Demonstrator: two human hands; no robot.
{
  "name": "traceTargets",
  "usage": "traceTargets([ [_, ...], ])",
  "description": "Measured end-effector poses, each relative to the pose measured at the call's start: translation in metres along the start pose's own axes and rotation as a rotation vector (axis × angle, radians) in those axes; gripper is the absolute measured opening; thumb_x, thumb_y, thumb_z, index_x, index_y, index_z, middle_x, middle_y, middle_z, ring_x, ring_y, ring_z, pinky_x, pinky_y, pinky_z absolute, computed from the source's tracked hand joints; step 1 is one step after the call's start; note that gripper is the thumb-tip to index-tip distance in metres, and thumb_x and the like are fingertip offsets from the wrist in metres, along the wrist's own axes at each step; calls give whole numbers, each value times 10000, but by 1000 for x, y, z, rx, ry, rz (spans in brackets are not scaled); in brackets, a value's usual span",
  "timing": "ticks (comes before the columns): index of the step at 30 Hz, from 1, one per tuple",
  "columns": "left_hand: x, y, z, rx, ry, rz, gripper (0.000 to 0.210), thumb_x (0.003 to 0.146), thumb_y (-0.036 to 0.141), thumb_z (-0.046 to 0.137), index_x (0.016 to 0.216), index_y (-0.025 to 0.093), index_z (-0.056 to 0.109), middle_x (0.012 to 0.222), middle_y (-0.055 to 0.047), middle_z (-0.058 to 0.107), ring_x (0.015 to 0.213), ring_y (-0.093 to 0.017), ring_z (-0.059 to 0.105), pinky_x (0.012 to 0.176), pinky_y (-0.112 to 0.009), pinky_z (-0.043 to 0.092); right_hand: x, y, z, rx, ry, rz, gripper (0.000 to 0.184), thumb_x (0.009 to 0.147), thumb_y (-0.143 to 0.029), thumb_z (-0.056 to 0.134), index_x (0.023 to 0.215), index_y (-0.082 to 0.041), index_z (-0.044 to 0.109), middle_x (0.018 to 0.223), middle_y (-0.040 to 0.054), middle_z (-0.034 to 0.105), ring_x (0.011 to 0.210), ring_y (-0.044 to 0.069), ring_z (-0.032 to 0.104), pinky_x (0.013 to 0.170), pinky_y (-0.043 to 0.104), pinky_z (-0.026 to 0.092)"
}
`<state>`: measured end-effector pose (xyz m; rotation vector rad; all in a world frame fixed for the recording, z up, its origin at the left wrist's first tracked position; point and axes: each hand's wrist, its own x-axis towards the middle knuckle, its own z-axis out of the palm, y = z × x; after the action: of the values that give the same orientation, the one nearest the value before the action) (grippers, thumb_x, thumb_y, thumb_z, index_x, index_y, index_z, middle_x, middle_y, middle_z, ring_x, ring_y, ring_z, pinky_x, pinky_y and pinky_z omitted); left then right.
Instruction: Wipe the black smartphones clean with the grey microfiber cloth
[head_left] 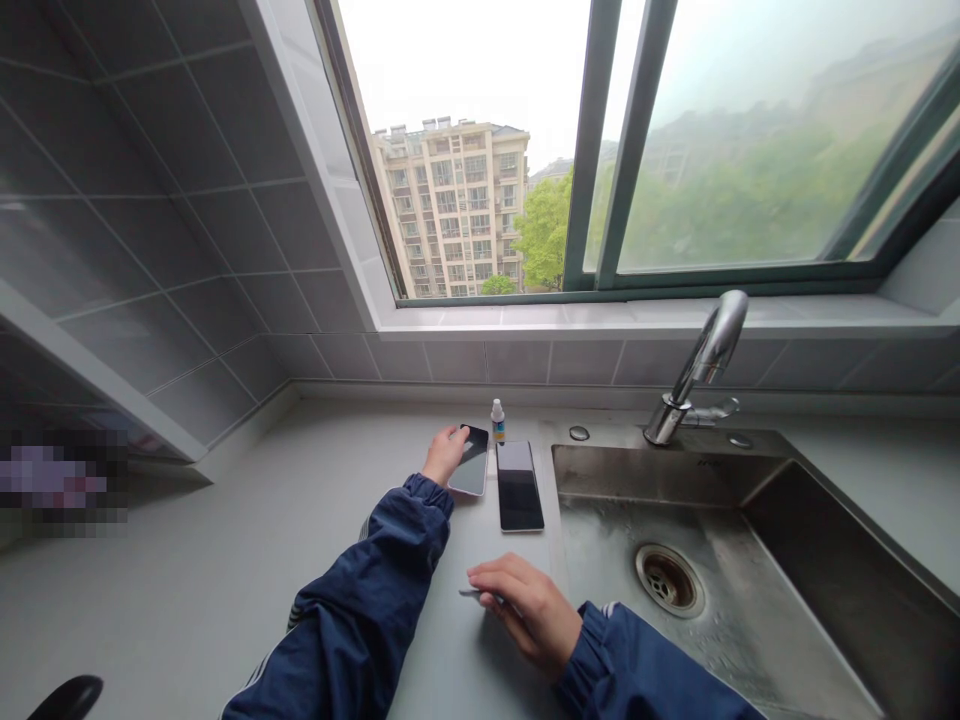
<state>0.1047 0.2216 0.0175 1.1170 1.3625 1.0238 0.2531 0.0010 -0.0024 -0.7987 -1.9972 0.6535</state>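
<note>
My left hand (444, 456) grips the left edge of a smartphone (472, 470) with a glossy dark face and a pale rim, its thumb over the top. The phone is low over the counter or resting on it; I cannot tell which. A second smartphone (520, 492), black-faced, lies flat to its right, apart from both hands. Just behind the phones stands a small white bottle (498, 420) with a coloured label. Nearer to me, my right hand (529, 612) is closed over a thin grey piece (469, 592). Only the tip of that piece shows, so its kind is unclear.
A steel sink (600, 540) with a drain (670, 580) lies to the right, under a chrome faucet (694, 370). Grey tiled wall and a window (480, 200) close off the back. A black rounded object (71, 697) pokes in at the counter's (247, 540) lower left.
</note>
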Motion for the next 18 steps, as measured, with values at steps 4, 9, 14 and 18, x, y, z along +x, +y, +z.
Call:
traceTargets([
  [4, -4, -1, -7, 152, 49, -8, 364, 928, 378, 555, 1234, 181, 561, 1251, -93, 578, 1046, -206, 601, 879, -430, 529, 1, -2, 0, 2, 2, -2, 276, 981, -199, 461, 1221, -208, 597, 1101, 103, 678, 1014, 180, 636, 884, 308, 536],
  [9, -17, -4, -11, 222, 82, 54, 504, 759, 331, 753, 1212, 186, 587, 1136, -121, 646, 1127, -276, 585, 985, -416, 431, 1, -2, -1, 8, 23, -2, 268, 985, -215, 459, 1208, -205, 607, 1077, 106, 684, 991, 185, 643, 869, 315, 542],
  [14, -47, 6, -11, 226, 91, 170, 558, 692, 303, 771, 1208, 184, 594, 1142, -156, 647, 1243, -338, 506, 1073, -427, 312, 2, 4, -3, 31, 101, 14, 265, 976, -218, 471, 1190, -207, 627, 1063, 100, 696, 977, 192, 649, 858, 330, 552],
  [18, -100, 12, -3, 236, 18, 354, 478, 777, 359, 694, 1241, 287, 605, 1320, -87, 563, 1305, -281, 435, 1086, -349, 314, 5, 11, -11, 44, 249, 111, 234, 983, -264, 476, 1122, -224, 661, 1105, 93, 692, 1060, 212, 629, 928, 381, 532],
])
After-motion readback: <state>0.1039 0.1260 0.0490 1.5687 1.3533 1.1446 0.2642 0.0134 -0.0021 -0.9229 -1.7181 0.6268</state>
